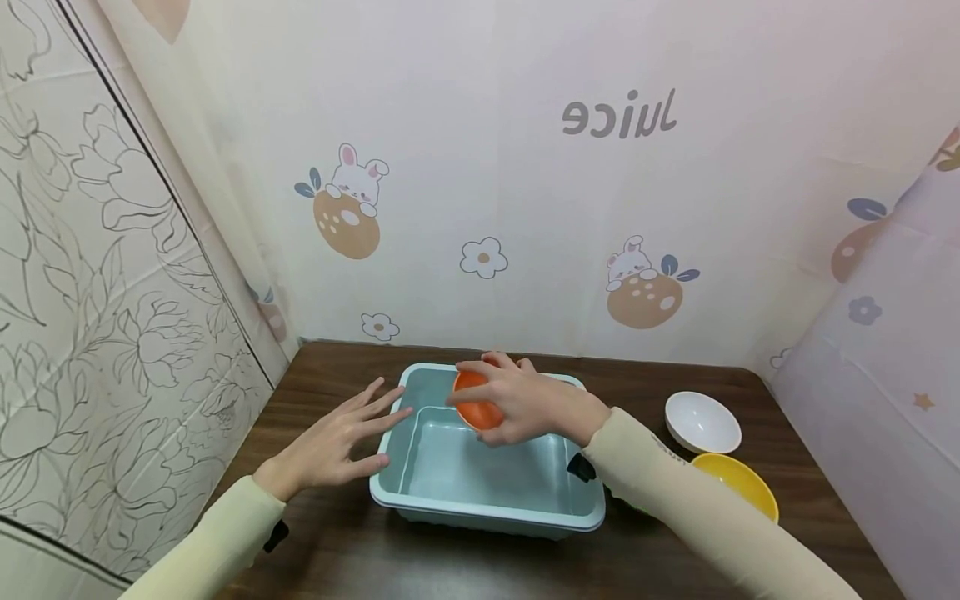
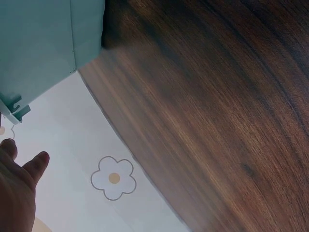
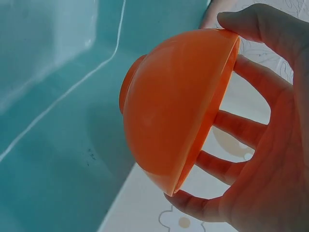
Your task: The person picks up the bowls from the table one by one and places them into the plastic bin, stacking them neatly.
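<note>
An orange bowl point(image 3: 174, 106) is held by my right hand point(image 1: 517, 400), its thumb on one side of the rim and the fingers spread along the inside and far edge. In the head view the bowl point(image 1: 480, 414) is over the back part of a light blue plastic basin point(image 1: 487, 504). My left hand point(image 1: 337, 442) is at the basin's left rim with its fingers spread, holding nothing. In the left wrist view, a thumb and fingertip of that hand point(image 2: 17, 188) show below the basin's outer wall point(image 2: 38, 48).
At the right of the dark wooden table point(image 1: 322, 533) stand a white bowl point(image 1: 702, 423) and a yellow bowl point(image 1: 738, 483), the latter partly behind my right sleeve. Something green point(image 1: 630, 498) peeks out beside the basin under that forearm. A patterned curtain point(image 1: 480, 183) hangs behind the table.
</note>
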Tool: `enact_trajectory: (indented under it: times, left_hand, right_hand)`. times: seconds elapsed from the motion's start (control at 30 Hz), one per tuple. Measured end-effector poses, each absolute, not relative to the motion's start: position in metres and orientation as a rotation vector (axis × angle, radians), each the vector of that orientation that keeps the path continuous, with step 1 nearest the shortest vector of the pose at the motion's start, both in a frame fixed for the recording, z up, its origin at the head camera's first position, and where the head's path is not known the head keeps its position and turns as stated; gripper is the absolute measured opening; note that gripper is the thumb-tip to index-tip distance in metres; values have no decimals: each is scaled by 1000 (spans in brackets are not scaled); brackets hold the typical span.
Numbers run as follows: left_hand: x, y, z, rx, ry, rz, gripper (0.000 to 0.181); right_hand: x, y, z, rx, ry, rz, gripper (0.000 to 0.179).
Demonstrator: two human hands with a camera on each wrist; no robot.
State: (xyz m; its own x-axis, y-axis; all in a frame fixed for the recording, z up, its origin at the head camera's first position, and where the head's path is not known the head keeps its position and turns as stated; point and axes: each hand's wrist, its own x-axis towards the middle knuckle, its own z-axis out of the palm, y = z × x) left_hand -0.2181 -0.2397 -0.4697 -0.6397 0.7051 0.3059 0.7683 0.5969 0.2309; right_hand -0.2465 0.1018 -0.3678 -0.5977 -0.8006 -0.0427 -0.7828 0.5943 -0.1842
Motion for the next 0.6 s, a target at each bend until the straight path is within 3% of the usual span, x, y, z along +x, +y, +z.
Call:
enact_trajectory:
  times: [0.6]
  left_hand:
    - [-218,-240,-470,-1227,-2641,-528,65]
  right_hand:
    - [-245,85,-394,-1366,2632,-157,54]
